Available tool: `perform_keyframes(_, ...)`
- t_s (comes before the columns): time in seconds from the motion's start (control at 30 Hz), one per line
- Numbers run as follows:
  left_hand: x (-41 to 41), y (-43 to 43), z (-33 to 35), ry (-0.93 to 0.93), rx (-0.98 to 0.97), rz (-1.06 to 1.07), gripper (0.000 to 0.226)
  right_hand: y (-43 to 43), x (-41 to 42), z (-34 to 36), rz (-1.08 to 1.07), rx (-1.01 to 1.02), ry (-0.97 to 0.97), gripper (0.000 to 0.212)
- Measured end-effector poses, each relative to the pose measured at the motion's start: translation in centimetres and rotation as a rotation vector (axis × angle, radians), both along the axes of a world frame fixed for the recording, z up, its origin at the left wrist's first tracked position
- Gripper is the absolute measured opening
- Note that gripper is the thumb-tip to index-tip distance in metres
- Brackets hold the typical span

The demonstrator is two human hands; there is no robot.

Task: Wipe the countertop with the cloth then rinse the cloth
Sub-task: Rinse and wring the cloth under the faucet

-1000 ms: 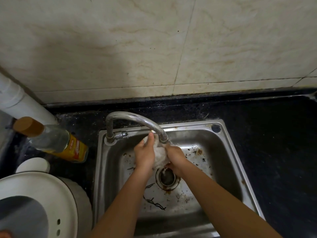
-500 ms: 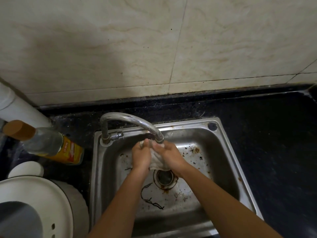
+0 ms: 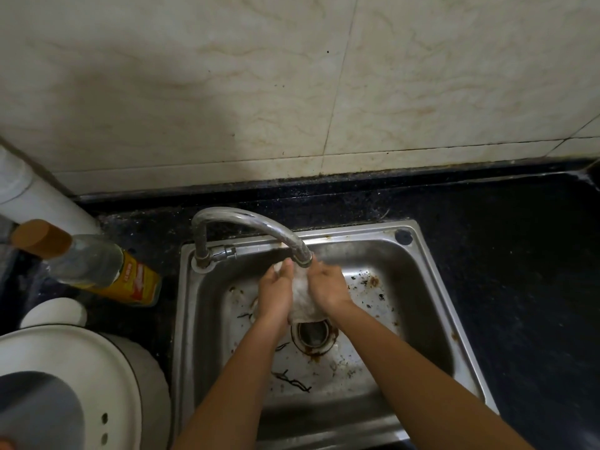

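Cloth [image 3: 300, 298], one, held between left hand [image 3: 275, 292] and right hand [image 3: 328, 289].

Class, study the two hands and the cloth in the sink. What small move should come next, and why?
Probably squeeze the cloth, keeping it beneath the tap spout. The left hand and right hand hold it bunched under the spout, above the drain, so wrung-out water would fall into the sink. Any running water is unclear.

Clear bottle [image 3: 97, 267] with brown cap and yellow label, white pipe [image 3: 32, 193], white round-lidded appliance [image 3: 74, 368], marbled wall tiles [image 3: 194, 92]
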State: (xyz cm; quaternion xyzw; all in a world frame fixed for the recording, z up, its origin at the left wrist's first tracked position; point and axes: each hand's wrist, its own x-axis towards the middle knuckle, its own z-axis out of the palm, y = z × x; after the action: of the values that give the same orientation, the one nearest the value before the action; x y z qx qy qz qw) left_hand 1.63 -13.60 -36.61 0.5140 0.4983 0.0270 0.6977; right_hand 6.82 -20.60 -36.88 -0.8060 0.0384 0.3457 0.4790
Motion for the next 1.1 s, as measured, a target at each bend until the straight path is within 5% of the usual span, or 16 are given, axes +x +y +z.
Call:
perform_keyframes(0.2,-0.5,1.4,-0.5,0.047,0.025,0.008,0.043,-1.2,-0.4,-0.2,0.223,0.234,0.163,0.029)
perform_keyframes(0.47,-0.6,1.3,-0.4,0.061,0.008,-0.047,0.044,1.5,1.3,-0.2,0.259,-0.142,-0.118,0.033)
perform_keyframes(0.63,-0.7,1.8,0.0,0.005,-0.008,0.027,0.033,1.6,1.3,-0.1,0.155,-0.035,0.031,0.033)
perform_keyframes(0.77,-1.5,2.5,0.1,-0.015,-0.042,0.008,0.022,-0.4,0.2,-0.3,0.153,0.291,0.282,0.027)
perform_keyframes(0.97,-2.5,1.9,-0.3,-0.028,-0.099,-0.066,0.021,-0.3,0.0,0.4,0.380,0.041,-0.076,0.039)
perform_keyframes(1.1,-1.5,0.8,0.0,-0.017,-0.070,0.028,0.023,1.0,1.1,0.0,0.233,-0.073,-0.131,0.033)
